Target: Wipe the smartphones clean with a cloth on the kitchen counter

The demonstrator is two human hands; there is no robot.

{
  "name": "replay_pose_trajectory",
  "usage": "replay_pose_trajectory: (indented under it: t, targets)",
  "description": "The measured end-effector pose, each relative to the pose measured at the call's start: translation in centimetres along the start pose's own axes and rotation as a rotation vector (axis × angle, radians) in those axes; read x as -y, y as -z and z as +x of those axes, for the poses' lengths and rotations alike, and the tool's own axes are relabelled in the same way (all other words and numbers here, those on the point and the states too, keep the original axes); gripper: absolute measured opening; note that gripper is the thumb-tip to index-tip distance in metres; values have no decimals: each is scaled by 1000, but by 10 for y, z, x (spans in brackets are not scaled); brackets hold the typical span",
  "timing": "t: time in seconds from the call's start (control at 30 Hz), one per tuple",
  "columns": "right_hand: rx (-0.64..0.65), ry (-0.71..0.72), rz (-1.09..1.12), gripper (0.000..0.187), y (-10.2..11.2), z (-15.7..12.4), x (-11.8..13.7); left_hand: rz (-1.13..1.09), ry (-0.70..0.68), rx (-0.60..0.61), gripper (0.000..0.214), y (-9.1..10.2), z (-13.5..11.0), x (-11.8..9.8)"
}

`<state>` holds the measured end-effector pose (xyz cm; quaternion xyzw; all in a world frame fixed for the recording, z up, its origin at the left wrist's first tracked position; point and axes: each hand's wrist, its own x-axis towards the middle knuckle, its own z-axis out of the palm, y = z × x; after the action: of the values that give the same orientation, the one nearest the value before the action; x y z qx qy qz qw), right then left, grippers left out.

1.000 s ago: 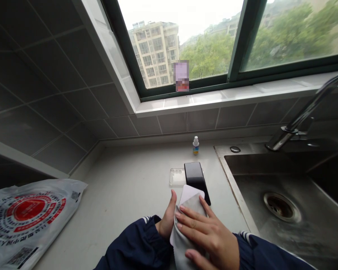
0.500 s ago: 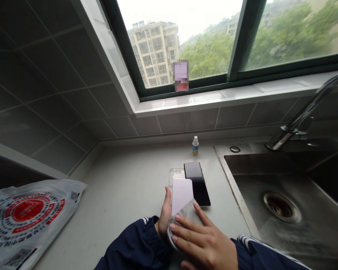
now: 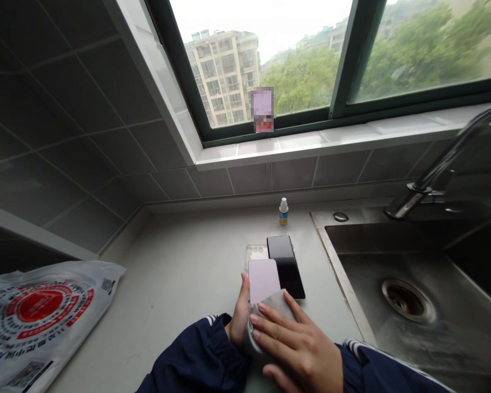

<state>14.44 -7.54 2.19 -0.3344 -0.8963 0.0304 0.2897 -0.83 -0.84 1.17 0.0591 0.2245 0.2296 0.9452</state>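
My left hand grips a pale phone by its left edge, screen up, above the counter. My right hand presses a grey cloth flat against the lower part of that phone, fingers together on the cloth. Just behind, a black phone lies flat on the grey counter. A clear phone case lies beside the black phone, partly hidden by the pale one.
A small dropper bottle stands by the back wall. A steel sink with a tap fills the right side. A printed plastic bag lies at the left. A window sill runs above the tiles.
The cloth under my right hand has slid down the pale phone toward me, uncovering most of its upper face. The pale phone now sits a little left of the black phone.
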Motion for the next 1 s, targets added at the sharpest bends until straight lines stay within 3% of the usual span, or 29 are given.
replay_pose_trajectory:
  t: [0.17, 0.27, 0.37, 0.5, 0.7, 1.0]
  targets:
    - [-20, -85, -42, 47, 5, 0, -5, 7, -4, 88, 76, -4, 2, 6]
    - [-53, -139, -90, 48, 5, 0, -9, 21, -59, 162, 56, -6, 2, 8]
    - [-104, -221, -111, 51, 3, -1, -13, 92, -128, 193, 49, -6, 2, 9]
    - [-108, -272, -107, 54, -2, -3, -17, 146, -148, 177, 54, -4, 3, 8]
    - [-92, -239, -53, 49, -7, -6, -22, 98, -93, 153, 66, 0, 5, 4]
    - [-57, -188, 93, 40, 1, -7, -22, 0, -143, 143, 81, -1, 7, 5]
